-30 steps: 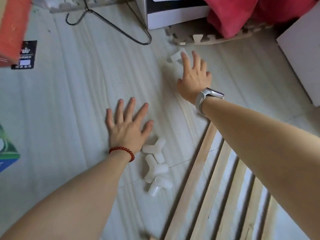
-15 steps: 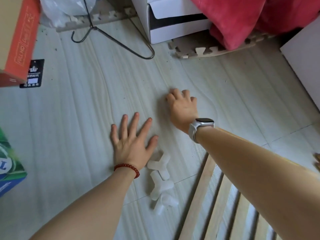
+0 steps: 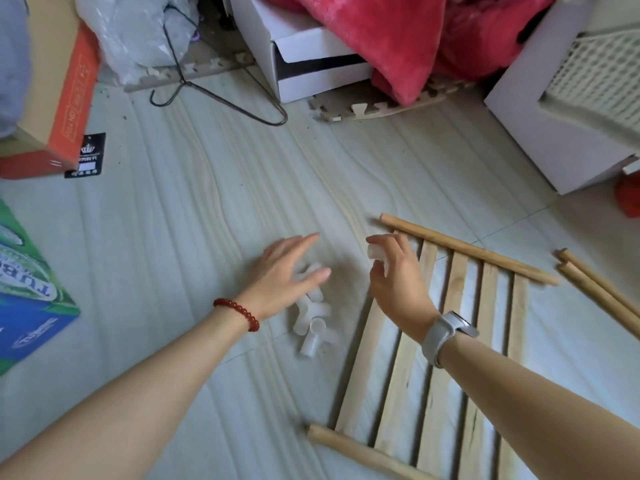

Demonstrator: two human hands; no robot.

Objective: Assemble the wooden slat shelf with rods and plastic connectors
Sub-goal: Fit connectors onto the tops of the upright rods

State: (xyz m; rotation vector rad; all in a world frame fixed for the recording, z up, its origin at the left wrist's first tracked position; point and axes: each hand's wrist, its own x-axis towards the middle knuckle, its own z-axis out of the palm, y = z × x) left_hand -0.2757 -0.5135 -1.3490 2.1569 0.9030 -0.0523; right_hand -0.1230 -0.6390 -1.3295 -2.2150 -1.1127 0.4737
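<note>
Slat panel (image 3: 446, 344): flat on the pale floor at about 5 o'clock from the middle of the view, pale wooden slats side by side with gaps between.
Far rod (image 3: 467, 248): lies across the panel's far ends, running from 12 toward 3 o'clock of the panel.
Near rod (image 3: 363, 453): lies across the panel's near ends, at its 7 o'clock corner.
Loose rods (image 3: 602, 289): two together on the floor at 3 o'clock of the panel, apart from it.
Connector pile (image 3: 313, 318): a few white plastic pieces heaped on the floor just beside the panel's left edge, at 9 o'clock of it.
Right hand (image 3: 398, 282): above the panel's far left corner, thumb and fingertips pinching one white connector (image 3: 376, 253); pale watch on the wrist.
Left hand (image 3: 284, 275): fingers spread and straight, over the far end of the pile; contact cannot be told through blur; red bead bracelet on the wrist.
Surroundings: wire hanger (image 3: 221, 95) at 11 o'clock, white box (image 3: 304, 64) and red blanket (image 3: 398, 39) at 12 o'clock, orange carton (image 3: 65, 109) at 10 o'clock.
</note>
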